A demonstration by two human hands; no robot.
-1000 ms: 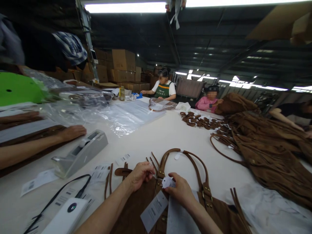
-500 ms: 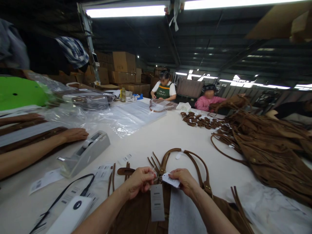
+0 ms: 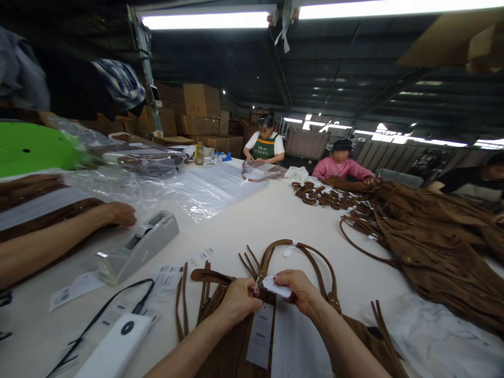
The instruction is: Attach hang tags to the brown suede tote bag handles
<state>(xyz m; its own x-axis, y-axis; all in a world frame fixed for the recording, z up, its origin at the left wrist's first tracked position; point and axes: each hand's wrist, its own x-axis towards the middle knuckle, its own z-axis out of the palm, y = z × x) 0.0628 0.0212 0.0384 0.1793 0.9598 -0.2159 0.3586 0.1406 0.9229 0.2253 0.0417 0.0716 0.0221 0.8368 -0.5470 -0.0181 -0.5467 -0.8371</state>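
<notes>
A brown suede handbag (image 3: 232, 341) with looped handles (image 3: 315, 262) lies on the white table in front of me. My left hand (image 3: 238, 302) is closed, pinching the bag's top edge by the handle base. My right hand (image 3: 301, 291) is closed on a small white tag (image 3: 276, 286) held just above the bag. A grey hang tag (image 3: 260, 336) dangles below between my hands, over the bag's front. White tissue paper (image 3: 295, 346) lies on the bag under my right forearm.
A grey tape dispenser (image 3: 137, 245) stands to the left, beside another person's arm (image 3: 59, 236). A white power bank (image 3: 114, 349) with a black cable and loose barcode labels (image 3: 165, 275) lie near left. Brown fringed bags (image 3: 433, 247) pile at right. Two people sit at the far end.
My left hand slid right and nearer, gathering the bag's top edge. My right hand rose a little with the white tag. The person in pink lowered a brown bag.
</notes>
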